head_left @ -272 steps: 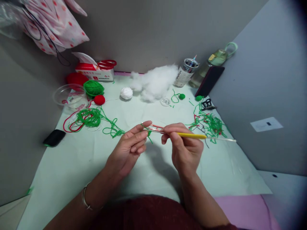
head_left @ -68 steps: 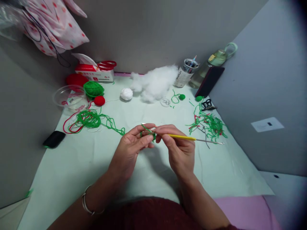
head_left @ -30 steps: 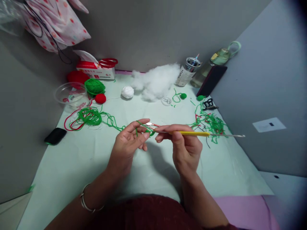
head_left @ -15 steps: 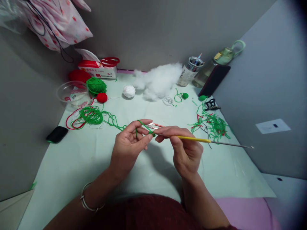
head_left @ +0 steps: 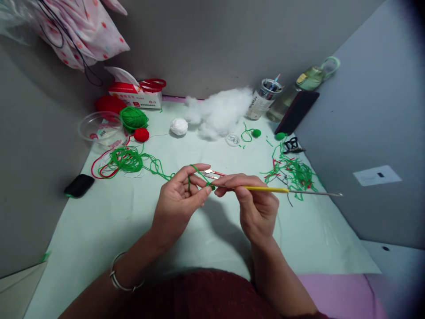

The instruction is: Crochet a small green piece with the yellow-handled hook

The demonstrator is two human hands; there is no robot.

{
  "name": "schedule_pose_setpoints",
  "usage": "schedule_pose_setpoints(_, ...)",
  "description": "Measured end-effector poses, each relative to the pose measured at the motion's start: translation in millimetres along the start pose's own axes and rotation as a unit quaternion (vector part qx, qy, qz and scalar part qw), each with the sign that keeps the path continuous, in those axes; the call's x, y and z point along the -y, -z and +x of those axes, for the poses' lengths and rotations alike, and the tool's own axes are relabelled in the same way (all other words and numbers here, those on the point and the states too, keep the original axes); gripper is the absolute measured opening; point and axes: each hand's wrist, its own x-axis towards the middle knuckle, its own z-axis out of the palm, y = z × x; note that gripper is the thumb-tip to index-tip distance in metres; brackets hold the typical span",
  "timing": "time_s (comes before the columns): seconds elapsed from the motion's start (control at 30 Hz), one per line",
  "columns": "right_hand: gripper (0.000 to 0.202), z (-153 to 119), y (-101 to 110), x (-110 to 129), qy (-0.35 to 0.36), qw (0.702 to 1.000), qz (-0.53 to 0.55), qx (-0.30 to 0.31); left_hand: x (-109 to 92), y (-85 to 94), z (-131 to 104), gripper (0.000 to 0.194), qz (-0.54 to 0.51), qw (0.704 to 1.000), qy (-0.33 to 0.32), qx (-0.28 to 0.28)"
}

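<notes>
Likely soft, light and best held by its edge, a green crochet piece (head_left: 213,188) is pinched in the left hand (head_left: 175,199) above a pale tablecloth (head_left: 129,230), a yellow-handled crochet hook (head_left: 265,189) gripped by the right hand (head_left: 259,206).

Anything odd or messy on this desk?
Mostly the yarn scraps: loose, tangled green and red bits strewn beyond the right hand, while the large green yarn ball is neatly wound. No visible damage.

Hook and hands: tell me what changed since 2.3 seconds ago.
The right hand has moved rightward with the yellow-handled hook, away from the left hand. Nothing was visibly let go: the left still holds green yarn. White yarn ball and fluff stayed put.
</notes>
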Motion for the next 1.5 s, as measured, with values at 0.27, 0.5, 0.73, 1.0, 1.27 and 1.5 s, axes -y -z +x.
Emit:
schedule_pose_setpoints(0.27,0.025,-4,0,-5,0.085,0.993,-0.068,0.049,4,-1.7,-1,0.032,0.084,0.995,-0.037,-0.036)
schedule_pose_setpoints(0.5,0.020,2,6,-7,0.055,0.993,-0.073,0.072,8,3.2,-1,0.035,0.196,0.973,-0.118,-0.014)
schedule_pose_setpoints(0.73,0.022,-3,-5,-16,0.161,0.978,-0.126,0.051,6,2.6,3,0.053,0.109,0.993,-0.026,-0.025)
schedule_pose_setpoints(1.0,0.021,2,-1,-12,-0.022,0.998,-0.030,0.048,3,2.0,0,0.054,0.096,0.995,-0.015,-0.005)
schedule_pose_setpoints(1.27,0.018,-7,-15,-18,0.113,0.989,-0.084,-0.042,3,0.5,3,0.052,-0.041,0.998,0.027,0.026)
schedule_pose_setpoints(1.5,0.027,-9,-14,-12,0.112,0.980,-0.163,-0.031,5,-1.1,2,0.050,-0.070,0.998,-0.002,-0.007)
